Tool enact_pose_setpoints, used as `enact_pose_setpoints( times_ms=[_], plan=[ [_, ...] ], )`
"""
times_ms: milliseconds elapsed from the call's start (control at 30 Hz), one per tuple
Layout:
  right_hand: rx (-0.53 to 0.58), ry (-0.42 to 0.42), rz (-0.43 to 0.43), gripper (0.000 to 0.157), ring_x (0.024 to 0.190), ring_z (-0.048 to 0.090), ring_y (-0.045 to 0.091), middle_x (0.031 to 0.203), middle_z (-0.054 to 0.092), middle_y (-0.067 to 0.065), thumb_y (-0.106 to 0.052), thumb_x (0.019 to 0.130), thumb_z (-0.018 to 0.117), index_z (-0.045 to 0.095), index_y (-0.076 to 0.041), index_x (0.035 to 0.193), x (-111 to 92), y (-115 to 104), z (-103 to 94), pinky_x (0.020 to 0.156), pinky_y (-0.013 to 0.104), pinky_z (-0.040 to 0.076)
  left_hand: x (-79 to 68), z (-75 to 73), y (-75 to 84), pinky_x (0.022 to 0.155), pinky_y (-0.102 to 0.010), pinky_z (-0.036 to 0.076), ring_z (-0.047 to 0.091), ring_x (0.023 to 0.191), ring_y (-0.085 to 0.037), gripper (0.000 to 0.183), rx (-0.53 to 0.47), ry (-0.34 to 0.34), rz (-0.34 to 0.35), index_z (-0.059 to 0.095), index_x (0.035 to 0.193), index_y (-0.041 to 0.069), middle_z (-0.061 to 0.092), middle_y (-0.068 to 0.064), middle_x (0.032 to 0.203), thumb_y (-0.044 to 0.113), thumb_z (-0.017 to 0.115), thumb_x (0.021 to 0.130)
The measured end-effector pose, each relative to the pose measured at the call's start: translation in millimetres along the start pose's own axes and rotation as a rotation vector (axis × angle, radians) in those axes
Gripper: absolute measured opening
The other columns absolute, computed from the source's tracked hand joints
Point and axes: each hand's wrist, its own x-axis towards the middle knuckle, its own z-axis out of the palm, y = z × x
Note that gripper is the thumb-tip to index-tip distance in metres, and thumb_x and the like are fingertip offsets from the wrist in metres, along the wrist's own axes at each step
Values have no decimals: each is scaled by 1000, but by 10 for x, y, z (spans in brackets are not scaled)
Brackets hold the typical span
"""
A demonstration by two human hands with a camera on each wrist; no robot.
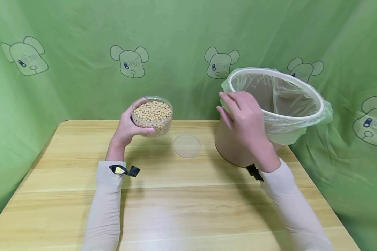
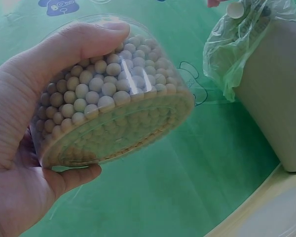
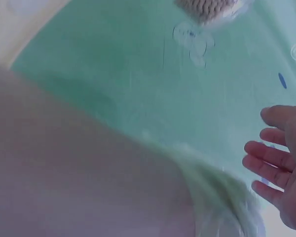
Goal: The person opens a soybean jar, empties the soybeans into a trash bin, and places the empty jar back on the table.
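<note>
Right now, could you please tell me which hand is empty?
The right hand, near the bin, is empty; the left hand grips the clear tub.

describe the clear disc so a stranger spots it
Find the wooden table, then the bin at its far right. Just left of the bin lies a see-through disc, flat and untouched, unlike the bean-filled jar in the left hand.

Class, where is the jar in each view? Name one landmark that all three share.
Head: the jar is left of centre, in the left hand.
Left wrist: large, upper left of centre.
Right wrist: top edge, right of centre, cut off.
Landmark: the bin, at right, upper right and lower left respectively.
</note>
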Motion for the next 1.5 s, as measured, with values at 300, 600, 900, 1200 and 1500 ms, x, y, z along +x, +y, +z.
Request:
enact_pose_setpoints(
  times_ms=[300,600,900,1200,1500],
  plan=[
    [-252,97,71,26,89,66,41,98,74,22,-14,97,67,73,2,116,-177,178,-72,93,52,56,-6,7,-15,103,-28,56,53,128,-26,101,2,6,-14,46,151,8,48,-14,148,-17,80,59],
    [-323,161,107,26,74,66,41,89,74,19,-17,98,65,74,0,115,-289,228,-21,63,51,54,8,45,-9,104,-28,55,53,128,-26,102,1,-5,-23,46,151,9,47,-15,149,-18,80,59],
    [-339,258,90,22,66,64,37,86,74,16,-16,96,66,76,-3,111,-334,263,85,55,48,51,2,156,45,104,-28,56,53,130,-28,102,45,13,-58,46,152,14,46,-16,150,-14,83,60],
    [-330,352,122,20,64,65,36,83,75,15,-13,95,65,79,-5,106,-341,273,150,55,48,52,195,390,91,109,-42,53,52,133,-30,104,125,43,-103,46,151,21,48,-13,149,0,92,60],
    [-319,362,145,19,65,65,36,83,75,14,-13,95,65,79,-6,105,-346,254,171,56,48,52,467,600,325,111,-37,52,54,132,-24,107,223,70,-55,46,151,21,51,-8,148,11,98,58]
  ],
)
